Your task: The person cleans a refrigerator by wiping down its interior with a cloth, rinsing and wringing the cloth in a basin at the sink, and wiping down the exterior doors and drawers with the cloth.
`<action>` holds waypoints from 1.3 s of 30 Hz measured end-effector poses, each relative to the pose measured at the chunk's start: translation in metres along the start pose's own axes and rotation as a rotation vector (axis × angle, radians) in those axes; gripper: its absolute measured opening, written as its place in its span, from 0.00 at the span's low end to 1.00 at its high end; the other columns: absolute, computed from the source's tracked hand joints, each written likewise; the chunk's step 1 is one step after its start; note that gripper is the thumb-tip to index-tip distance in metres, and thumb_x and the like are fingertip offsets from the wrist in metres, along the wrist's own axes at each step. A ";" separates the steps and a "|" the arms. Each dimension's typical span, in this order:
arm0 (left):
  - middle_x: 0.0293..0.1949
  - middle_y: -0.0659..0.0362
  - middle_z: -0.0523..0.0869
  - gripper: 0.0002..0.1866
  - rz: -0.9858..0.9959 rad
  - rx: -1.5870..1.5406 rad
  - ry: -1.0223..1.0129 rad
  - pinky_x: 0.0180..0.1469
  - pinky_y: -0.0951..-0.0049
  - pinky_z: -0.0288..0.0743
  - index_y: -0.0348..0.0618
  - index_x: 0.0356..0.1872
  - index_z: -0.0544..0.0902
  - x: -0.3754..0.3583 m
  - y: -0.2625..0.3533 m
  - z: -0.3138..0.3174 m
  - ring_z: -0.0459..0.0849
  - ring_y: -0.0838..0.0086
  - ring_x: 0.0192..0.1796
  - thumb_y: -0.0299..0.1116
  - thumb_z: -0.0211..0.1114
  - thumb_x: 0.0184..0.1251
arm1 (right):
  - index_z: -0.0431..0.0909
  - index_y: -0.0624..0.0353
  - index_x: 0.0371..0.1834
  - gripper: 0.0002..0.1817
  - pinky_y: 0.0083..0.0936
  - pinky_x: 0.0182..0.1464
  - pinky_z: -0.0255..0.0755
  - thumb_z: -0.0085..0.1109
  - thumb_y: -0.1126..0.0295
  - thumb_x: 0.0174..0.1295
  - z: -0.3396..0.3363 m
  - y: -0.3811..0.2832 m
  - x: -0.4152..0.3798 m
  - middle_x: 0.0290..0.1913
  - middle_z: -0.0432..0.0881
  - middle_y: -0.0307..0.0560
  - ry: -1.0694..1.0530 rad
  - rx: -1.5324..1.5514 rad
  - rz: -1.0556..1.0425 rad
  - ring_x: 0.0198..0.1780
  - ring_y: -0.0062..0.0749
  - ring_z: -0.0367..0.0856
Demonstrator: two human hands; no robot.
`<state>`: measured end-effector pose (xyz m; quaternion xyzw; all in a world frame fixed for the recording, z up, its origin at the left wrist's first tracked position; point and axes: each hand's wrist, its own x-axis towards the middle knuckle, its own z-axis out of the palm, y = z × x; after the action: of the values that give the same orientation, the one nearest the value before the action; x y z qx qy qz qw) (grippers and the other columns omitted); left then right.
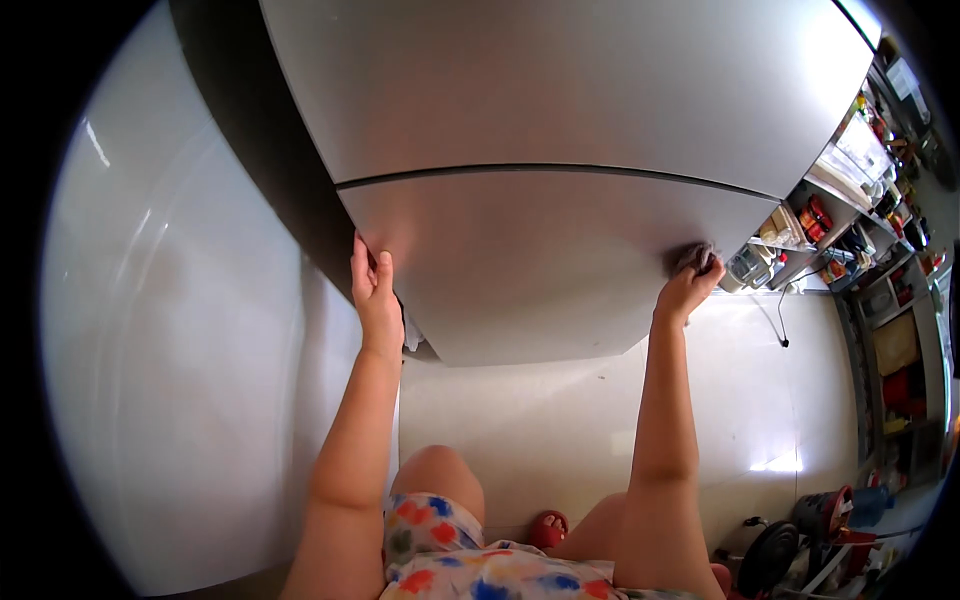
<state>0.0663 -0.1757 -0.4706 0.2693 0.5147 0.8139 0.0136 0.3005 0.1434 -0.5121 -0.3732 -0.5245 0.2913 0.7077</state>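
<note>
A silver-grey refrigerator stands in front of me, with an upper door (570, 80) and a lower door (530, 260) split by a dark horizontal gap. My left hand (375, 290) rests against the left edge of the lower door, fingers stretched upward along its side and thumb apart on the front. Near the right edge of the same door, my right hand (690, 287) is closed on a crumpled dark greyish cloth (696, 257), which touches the door's surface. Part of the cloth is hidden by the fingers.
On the left stands a large glossy white appliance or panel (180, 330). Shelves with jars and bottles (750, 268) line the right side. A black plug on a cord (784, 342) hangs over the pale tiled floor (520, 420). Wheeled items and a bucket (825, 510) stand lower right.
</note>
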 end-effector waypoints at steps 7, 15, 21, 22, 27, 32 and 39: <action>0.64 0.61 0.66 0.27 -0.084 0.006 0.042 0.69 0.76 0.53 0.37 0.69 0.60 -0.001 -0.003 -0.010 0.64 0.77 0.66 0.31 0.54 0.73 | 0.75 0.57 0.44 0.16 0.36 0.44 0.70 0.57 0.81 0.50 0.091 -0.140 -0.077 0.39 0.75 0.48 -0.250 -0.030 -0.755 0.42 0.47 0.75; 0.65 0.56 0.68 0.32 -0.160 -0.062 -0.128 0.70 0.69 0.51 0.35 0.66 0.65 0.004 0.006 -0.038 0.63 0.69 0.67 0.54 0.39 0.76 | 0.79 0.53 0.43 0.14 0.31 0.40 0.64 0.55 0.69 0.52 0.139 -0.153 -0.208 0.38 0.75 0.37 -0.870 0.137 -1.118 0.39 0.34 0.72; 0.67 0.51 0.65 0.34 -0.164 0.142 -0.169 0.74 0.65 0.44 0.31 0.67 0.61 -0.018 -0.026 -0.060 0.60 0.65 0.71 0.54 0.35 0.76 | 0.79 0.55 0.47 0.16 0.31 0.46 0.66 0.53 0.68 0.55 0.103 -0.007 -0.304 0.44 0.75 0.37 -1.324 -0.019 -1.159 0.47 0.33 0.72; 0.67 0.50 0.65 0.34 -0.201 0.143 -0.174 0.74 0.64 0.44 0.30 0.67 0.61 -0.025 -0.032 -0.063 0.60 0.65 0.71 0.54 0.36 0.76 | 0.79 0.54 0.48 0.16 0.31 0.46 0.66 0.53 0.68 0.55 0.092 0.012 -0.311 0.45 0.75 0.37 -1.419 -0.101 -1.140 0.49 0.32 0.71; 0.64 0.54 0.71 0.30 -0.332 0.269 -0.103 0.69 0.65 0.54 0.38 0.63 0.68 -0.055 -0.042 -0.071 0.66 0.67 0.67 0.52 0.39 0.75 | 0.79 0.52 0.45 0.14 0.31 0.51 0.66 0.53 0.68 0.55 0.055 0.048 -0.299 0.47 0.74 0.37 -1.424 -0.264 -1.102 0.52 0.30 0.71; 0.55 0.56 0.77 0.26 -0.385 0.249 0.035 0.63 0.68 0.61 0.40 0.57 0.75 -0.065 -0.053 -0.073 0.72 0.70 0.59 0.52 0.42 0.75 | 0.81 0.51 0.40 0.09 0.34 0.50 0.67 0.54 0.70 0.57 0.066 -0.026 -0.210 0.42 0.76 0.38 -1.152 -0.114 -1.113 0.47 0.33 0.74; 0.48 0.62 0.79 0.19 -0.381 0.062 0.049 0.56 0.73 0.66 0.45 0.52 0.75 -0.059 -0.058 -0.041 0.75 0.77 0.52 0.47 0.47 0.75 | 0.80 0.49 0.41 0.14 0.36 0.47 0.67 0.56 0.71 0.49 0.134 -0.193 -0.127 0.43 0.76 0.42 -0.559 0.024 -1.005 0.46 0.39 0.75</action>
<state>0.0831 -0.1998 -0.5579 0.1473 0.5816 0.7865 0.1467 0.1404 -0.0349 -0.3950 0.0211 -0.8013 0.0125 0.5977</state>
